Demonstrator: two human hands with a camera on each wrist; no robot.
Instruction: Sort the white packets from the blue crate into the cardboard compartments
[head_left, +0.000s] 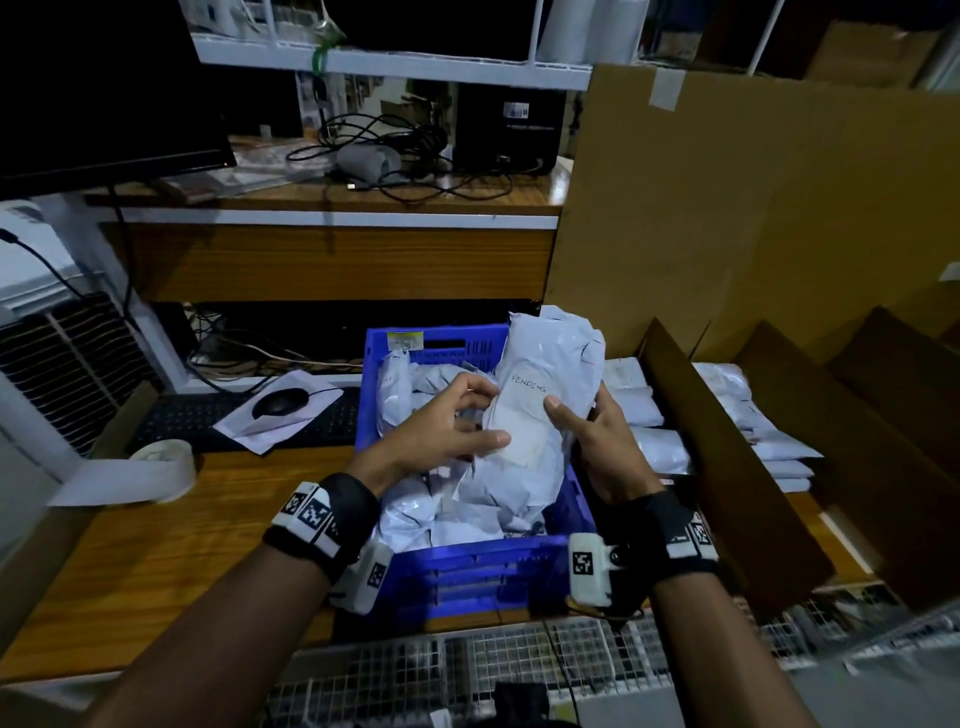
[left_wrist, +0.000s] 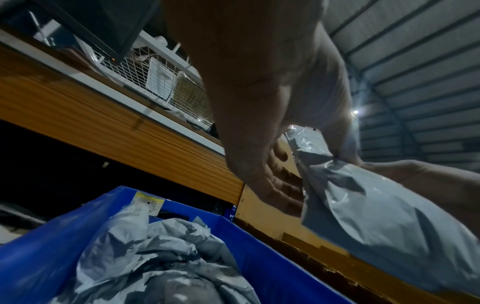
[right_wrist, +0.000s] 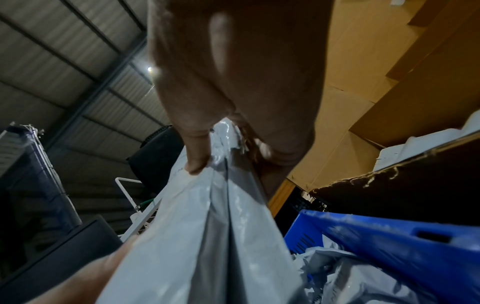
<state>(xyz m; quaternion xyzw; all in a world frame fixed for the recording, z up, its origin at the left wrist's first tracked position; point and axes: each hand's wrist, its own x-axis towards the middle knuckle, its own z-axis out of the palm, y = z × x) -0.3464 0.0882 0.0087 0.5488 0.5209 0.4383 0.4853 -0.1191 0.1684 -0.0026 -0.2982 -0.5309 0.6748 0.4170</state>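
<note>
Head view: I see both hands raised over the blue plastic crate, gripping one crumpled white plastic packet between them.
Left hand: fingers curled on the packet's left edge, thumb laid across its paper label.
Right hand: thumb pressed on the label just under the handwritten word "PENDING", fingers wrapped behind the packet's right edge.
Packet position: held upright and tilted slightly, its top reaching above the crate's far rim, its bottom hanging inside the crate.
Crate: standing on the wooden tabletop, filled with more crumpled white packets; its right wall sits near the first brown cardboard divider.
Cardboard compartments: the nearest one, just right of the crate, holds stacked white packets; the next one also holds a stack; both are open at the top.
Room on the left: a black keyboard, a black mouse on white paper and a roll of white tape lie on the tabletop left of the crate.
Left wrist view: my fingers pinch the packet beside the crate's blue rim.
Right wrist view: thumb clamps the packet's gathered fold.
</note>
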